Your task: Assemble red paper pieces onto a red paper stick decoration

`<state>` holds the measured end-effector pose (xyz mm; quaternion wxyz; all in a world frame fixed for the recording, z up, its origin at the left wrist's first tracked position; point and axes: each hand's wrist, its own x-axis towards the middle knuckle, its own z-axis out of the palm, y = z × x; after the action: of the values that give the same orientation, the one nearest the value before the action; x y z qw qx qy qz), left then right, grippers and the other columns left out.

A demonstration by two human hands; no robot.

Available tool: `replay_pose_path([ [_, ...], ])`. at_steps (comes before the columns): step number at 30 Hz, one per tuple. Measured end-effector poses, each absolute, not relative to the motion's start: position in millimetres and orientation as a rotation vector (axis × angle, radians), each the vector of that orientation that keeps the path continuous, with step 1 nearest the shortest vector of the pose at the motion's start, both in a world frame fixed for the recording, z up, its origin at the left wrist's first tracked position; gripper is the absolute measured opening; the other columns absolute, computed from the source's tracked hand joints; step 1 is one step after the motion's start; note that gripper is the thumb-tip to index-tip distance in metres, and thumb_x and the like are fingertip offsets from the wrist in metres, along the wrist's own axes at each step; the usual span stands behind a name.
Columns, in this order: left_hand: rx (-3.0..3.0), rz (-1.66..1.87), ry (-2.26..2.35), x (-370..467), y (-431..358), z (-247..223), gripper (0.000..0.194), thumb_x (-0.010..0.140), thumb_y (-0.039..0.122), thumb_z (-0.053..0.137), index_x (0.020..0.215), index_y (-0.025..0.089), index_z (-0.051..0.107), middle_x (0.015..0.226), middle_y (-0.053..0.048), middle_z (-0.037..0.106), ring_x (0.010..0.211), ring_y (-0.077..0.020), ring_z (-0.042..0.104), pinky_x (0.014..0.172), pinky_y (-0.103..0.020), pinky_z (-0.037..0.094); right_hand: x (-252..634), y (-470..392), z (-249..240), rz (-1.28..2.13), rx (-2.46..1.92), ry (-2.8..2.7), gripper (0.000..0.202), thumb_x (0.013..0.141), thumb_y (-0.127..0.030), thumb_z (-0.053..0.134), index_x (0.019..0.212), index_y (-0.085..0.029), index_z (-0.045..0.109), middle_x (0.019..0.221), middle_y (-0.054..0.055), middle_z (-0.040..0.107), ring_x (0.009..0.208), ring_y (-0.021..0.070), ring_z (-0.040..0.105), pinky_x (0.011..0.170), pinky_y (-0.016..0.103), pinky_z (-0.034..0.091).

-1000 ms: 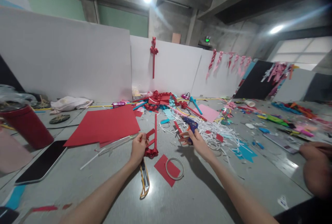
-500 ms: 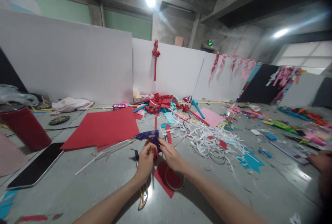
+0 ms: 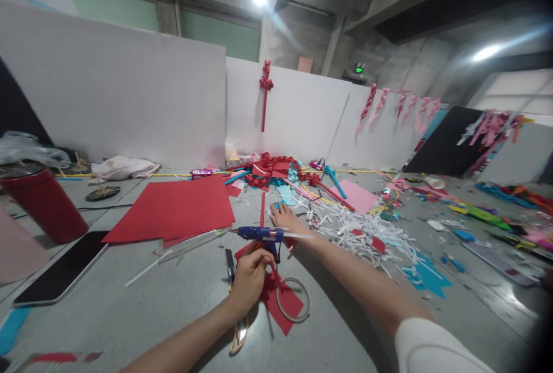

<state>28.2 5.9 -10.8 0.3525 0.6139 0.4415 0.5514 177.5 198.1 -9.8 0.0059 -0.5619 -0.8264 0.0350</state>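
Observation:
Near the middle, my left hand (image 3: 250, 279) is closed on a red paper strip (image 3: 275, 274), whose end sticks out past the fingers. A blue glue gun (image 3: 261, 234), with a pale glue stick out of its back, is just beyond that hand; whether the hand touches it I cannot tell. My right hand (image 3: 285, 217) reaches forward past the glue gun, fingers stretched out by a small blue scrap (image 3: 276, 206). Before me a ring-shaped tape roll (image 3: 308, 304) rests on a red paper piece (image 3: 280, 322). Scissors (image 3: 239, 335) with yellowish handles lie beside my left wrist.
Large red sheets (image 3: 173, 206) lie to the left, beside a black-screened phone (image 3: 64, 269) and a red tumbler (image 3: 47, 206). White paper shreds (image 3: 358, 229) spread over the floor at right. White panels (image 3: 294, 113) stand behind, one bearing a red paper decoration (image 3: 265, 90).
My right hand has left the glue gun and stretched forward, fingers extended. My left hand has stayed closed near the glue gun. The view has shifted slightly.

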Motion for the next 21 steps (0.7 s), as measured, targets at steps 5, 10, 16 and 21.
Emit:
replay_pose_path([
  [5,1.591,1.549,1.297,23,12,-14,0.041,0.097,0.043,0.044,0.072,0.019,0.065,0.074,-0.005,0.062,0.071,-0.0179,0.058,0.071,-0.030,0.046,174,217,-4,0.040,-1.965,-2.533,0.062,0.104,-0.048,0.037,0.158,-0.021,0.026,0.163,0.025,0.022,0.146,0.0409,0.030,0.110,0.060,0.032],
  [10,1.558,1.530,1.309,22,14,-16,0.045,0.098,0.051,0.045,0.075,0.020,0.067,0.077,-0.005,0.062,0.075,-0.0191,0.059,0.075,-0.031,0.047,187,220,2,-0.020,-1.940,-2.549,0.054,0.104,-0.042,0.034,0.156,-0.027,0.029,0.155,0.021,0.035,0.138,0.0401,0.039,0.105,0.058,0.037],
  [16,1.580,1.497,1.229,24,15,-19,0.045,0.099,0.050,0.045,0.072,0.019,0.066,0.077,-0.005,0.063,0.077,-0.0186,0.059,0.075,-0.030,0.045,216,232,7,-0.022,-2.129,-2.481,0.056,0.095,-0.021,0.050,0.150,-0.023,0.040,0.149,0.022,0.040,0.137,0.0399,0.041,0.101,0.057,0.040],
  [21,1.515,1.398,1.221,25,19,-19,0.041,0.098,0.048,0.048,0.082,0.018,0.070,0.080,-0.005,0.068,0.076,-0.0186,0.060,0.073,-0.029,0.045,249,239,14,-0.087,-2.203,-2.362,0.050,0.094,-0.012,0.046,0.145,-0.011,0.043,0.147,0.027,0.041,0.136,0.0359,0.042,0.105,0.048,0.038],
])
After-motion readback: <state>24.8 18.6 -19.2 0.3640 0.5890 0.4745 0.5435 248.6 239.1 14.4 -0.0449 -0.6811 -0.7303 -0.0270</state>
